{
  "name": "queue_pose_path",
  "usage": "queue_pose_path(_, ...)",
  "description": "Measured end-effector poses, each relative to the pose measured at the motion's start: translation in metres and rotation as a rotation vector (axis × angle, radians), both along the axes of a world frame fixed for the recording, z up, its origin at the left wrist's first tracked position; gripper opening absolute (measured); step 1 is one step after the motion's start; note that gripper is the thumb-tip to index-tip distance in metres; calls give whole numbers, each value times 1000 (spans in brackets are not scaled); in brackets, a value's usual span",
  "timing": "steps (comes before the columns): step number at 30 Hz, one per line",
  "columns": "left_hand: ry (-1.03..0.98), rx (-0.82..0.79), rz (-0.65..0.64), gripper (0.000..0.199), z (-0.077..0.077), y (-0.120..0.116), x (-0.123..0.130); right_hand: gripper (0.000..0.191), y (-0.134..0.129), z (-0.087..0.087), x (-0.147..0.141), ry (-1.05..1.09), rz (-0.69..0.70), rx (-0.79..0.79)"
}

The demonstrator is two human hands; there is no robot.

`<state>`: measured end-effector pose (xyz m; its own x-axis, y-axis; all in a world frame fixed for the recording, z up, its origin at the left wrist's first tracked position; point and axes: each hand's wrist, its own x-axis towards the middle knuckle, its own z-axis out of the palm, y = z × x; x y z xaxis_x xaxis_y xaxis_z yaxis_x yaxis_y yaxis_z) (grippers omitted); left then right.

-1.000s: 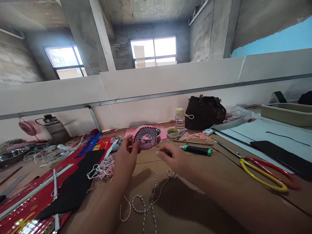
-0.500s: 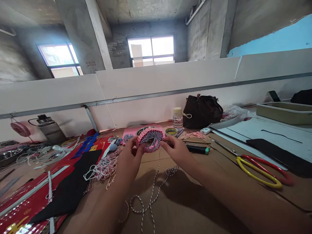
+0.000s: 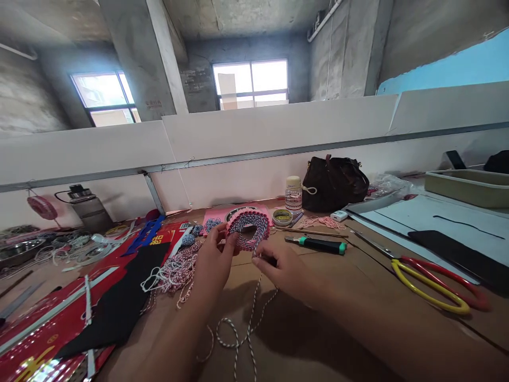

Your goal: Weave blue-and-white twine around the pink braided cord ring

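Both my hands hold up a round braided ring (image 3: 248, 229) of pink and blue-white twine, above the cardboard-covered table (image 3: 302, 339). My left hand (image 3: 214, 260) grips its left side between thumb and fingers. My right hand (image 3: 282, 270) pinches its lower edge, where a striped twine cord (image 3: 248, 331) leaves the ring and falls in loose loops onto the cardboard. The ring's lower part is partly hidden by my fingers.
Near my hands lie a tangle of red-white twine (image 3: 173, 276), a green-tipped box cutter (image 3: 314, 245), and a pink mat (image 3: 217, 215). Red-handled scissors (image 3: 433, 284), a brown handbag (image 3: 334, 183), a plastic bottle (image 3: 293, 194), and a beige tray (image 3: 465, 187) stand further off.
My right hand has come in from the right and taken the ring's lower edge. The ring has moved slightly right and turned, and the cord now hangs from under my fingers.
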<state>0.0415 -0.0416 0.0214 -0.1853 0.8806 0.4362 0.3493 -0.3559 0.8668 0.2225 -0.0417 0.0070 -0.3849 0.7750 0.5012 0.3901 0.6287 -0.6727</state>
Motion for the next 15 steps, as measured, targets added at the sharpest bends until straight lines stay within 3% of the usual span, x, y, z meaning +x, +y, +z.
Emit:
queue_pose_path(6,-298,-42,-106,42,-5,9,0,12,-4,-3,-1,-49,28,38)
queue_pose_path(15,-484,-187,-290,43,0,1,8,22,-8,-9,-5,-181,31,88)
